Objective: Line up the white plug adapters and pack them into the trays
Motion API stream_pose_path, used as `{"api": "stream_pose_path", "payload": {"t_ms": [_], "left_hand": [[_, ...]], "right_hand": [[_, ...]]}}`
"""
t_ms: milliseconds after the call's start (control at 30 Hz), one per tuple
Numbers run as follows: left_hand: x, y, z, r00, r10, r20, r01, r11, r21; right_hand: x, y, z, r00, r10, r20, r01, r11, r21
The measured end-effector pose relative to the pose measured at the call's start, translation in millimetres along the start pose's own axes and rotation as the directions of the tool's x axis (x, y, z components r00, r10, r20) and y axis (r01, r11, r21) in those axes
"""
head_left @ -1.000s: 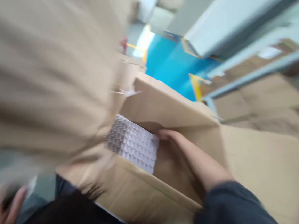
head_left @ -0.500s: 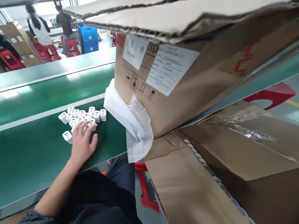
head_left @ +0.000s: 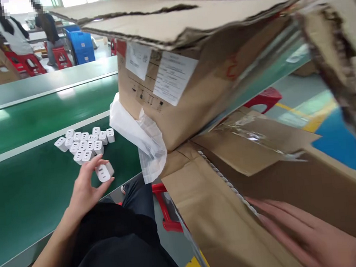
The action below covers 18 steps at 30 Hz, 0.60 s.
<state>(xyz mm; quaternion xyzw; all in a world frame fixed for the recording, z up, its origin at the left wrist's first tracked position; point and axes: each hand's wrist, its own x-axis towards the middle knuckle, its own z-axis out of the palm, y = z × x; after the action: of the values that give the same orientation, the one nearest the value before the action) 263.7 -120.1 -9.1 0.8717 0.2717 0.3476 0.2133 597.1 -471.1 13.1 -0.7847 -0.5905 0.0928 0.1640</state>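
The person's left hand (head_left: 85, 193) pinches one white plug (head_left: 104, 172) between thumb and fingers, close to the near edge of the green bench (head_left: 30, 196). The likeliest trouble is a slip: the hold looks to be mostly at the fingertips, and a smooth casing could slide out and drop past that edge to the lap or floor. The loose plugs (head_left: 87, 143) sit packed together just beyond the fingers, so a careless knuckle could scatter them. The white sheet (head_left: 149, 146) droops over the near edge beside the tall carton (head_left: 177, 123); a brushing wrist might drag it.

The right hand (head_left: 317, 233) reaches into the open box (head_left: 198, 194) with its fingers stretched out, near a row of pale rounded edges (head_left: 229, 184). Blur and the box wall hide the fingertips, so whether they grip anything cannot be told. Pressing blindly there could bend or shift that row.

The held plug thus lies in the left hand, well apart from the right, with the loose plugs on the bench, beyond the left hand and set back from the near edge.
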Motion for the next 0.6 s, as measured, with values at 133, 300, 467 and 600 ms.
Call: {"api": "stream_pose_path", "payload": {"t_ms": [133, 300, 467, 600], "left_hand": [[15.0, 47.0, 40.6, 0.962, 0.245, 0.122, -0.205, 0.941, -0.271], [26.4, 84.4, 75.5, 0.871, 0.474, 0.131, -0.338, 0.770, -0.541], [28.9, 108.7, 98.3, 0.826, 0.540, 0.158, -0.320, 0.682, -0.658], [32.6, 122.7, 113.7, 0.806, 0.570, 0.158, -0.290, 0.614, -0.734]], "right_hand": [[37.3, -74.1, 14.2, 0.963, -0.214, -0.165, 0.190, 0.970, -0.151], [64.0, -113.6, 23.1, 0.933, -0.336, -0.131, 0.313, 0.935, -0.167], [59.9, -108.1, 29.1, 0.962, -0.212, -0.172, 0.217, 0.976, 0.011], [53.4, -99.7, 27.1, 0.962, -0.128, -0.240, 0.171, 0.970, 0.171]]}}
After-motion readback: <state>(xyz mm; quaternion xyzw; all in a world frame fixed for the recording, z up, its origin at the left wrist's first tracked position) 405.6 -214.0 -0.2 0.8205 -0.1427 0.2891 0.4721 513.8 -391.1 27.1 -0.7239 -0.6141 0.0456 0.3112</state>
